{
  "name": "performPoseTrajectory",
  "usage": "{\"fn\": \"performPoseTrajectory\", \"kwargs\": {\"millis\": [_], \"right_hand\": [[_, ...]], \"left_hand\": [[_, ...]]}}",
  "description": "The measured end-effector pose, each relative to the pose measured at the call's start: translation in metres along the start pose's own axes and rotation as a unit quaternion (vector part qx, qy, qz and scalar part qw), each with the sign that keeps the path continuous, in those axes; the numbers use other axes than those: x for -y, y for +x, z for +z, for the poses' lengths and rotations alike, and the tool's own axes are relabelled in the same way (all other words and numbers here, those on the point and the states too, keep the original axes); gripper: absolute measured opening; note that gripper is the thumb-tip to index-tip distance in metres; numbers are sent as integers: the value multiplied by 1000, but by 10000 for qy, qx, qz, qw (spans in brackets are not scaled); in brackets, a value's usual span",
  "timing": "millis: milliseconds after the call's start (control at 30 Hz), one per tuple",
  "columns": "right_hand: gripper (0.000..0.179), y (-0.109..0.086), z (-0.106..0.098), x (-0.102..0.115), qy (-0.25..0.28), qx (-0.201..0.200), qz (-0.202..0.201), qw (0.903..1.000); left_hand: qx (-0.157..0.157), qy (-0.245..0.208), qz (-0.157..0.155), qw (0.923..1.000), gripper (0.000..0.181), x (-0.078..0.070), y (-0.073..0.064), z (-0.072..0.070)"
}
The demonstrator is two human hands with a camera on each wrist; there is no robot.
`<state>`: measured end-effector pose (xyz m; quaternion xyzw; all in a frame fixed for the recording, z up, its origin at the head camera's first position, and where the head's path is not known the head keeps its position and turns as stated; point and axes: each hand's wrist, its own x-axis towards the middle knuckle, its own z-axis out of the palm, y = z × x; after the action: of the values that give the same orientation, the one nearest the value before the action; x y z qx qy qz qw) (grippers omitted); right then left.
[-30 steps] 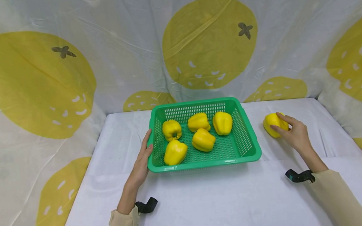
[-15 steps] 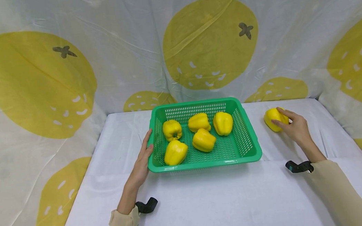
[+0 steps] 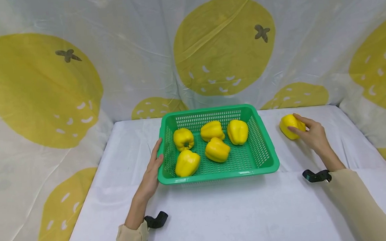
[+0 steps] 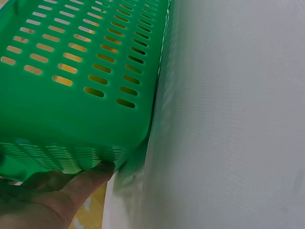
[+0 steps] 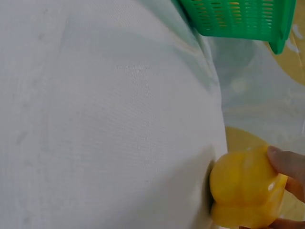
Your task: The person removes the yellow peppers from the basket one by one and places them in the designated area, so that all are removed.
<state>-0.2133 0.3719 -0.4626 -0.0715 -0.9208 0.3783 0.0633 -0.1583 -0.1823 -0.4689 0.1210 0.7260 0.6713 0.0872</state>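
White backdrop (image 3: 135, 46) w/ big yellow fruit prints, white cloth-covered table (image 3: 218, 214) in front of it. Leftmost is the left hand (image 3: 150, 176), laid along the left side of a green basket (image 3: 216, 177), fingers pretty straight against it, not clenched AFAICT. Basket's approx mid-table, long side running L to R, w/ 5 yellow peppers (image 3: 217, 149) in it, two along its left end, others around the middle & far right.

Right of the basket, apart from it, there's a sixth pepper (image 3: 286, 126). Right hand (image 3: 314, 135) is way closer to that one & has it pinched, thumb on the near side, fingertips on the far side. So pepper's just left of that palm, basket's further left & a touch nearer. Long axis? Can't tell, it's blocky & partly covered. Also not sure if its full weight's on the cloth.
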Motion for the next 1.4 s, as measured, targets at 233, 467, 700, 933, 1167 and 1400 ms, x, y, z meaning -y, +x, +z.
{"fn": "performPoseTrajectory", "kwargs": {"millis": [233, 467, 700, 933, 1167, 1400], "right_hand": [[70, 3, -2, -3, 5, 228, 17, 9997], [71, 1, -1, -10, 264, 124, -106, 9995], [76, -3, -7, 0, 169, -126, -220, 9995], [81, -8, -15, 32, 175, -213, -299, 9992], [79, -18, -14, 70, 522, -114, -621, 9966], [79, -27, -7, 99, 669, 155, -830, 9942]], "left_hand": [[2, -11, 8, 10000, 55, 0, -1, 0], [14, -47, -10, 10000, 55, -1, 0, 1], [-5, -43, -21, 10000, 55, -1, 0, 1], [-17, 53, 25, 10000, 55, -1, 0, 1], [-30, 62, 15, 10000, 55, -2, 0, 0], [-49, 136, -17, 9999, 54, -2, 0, 1]]}}
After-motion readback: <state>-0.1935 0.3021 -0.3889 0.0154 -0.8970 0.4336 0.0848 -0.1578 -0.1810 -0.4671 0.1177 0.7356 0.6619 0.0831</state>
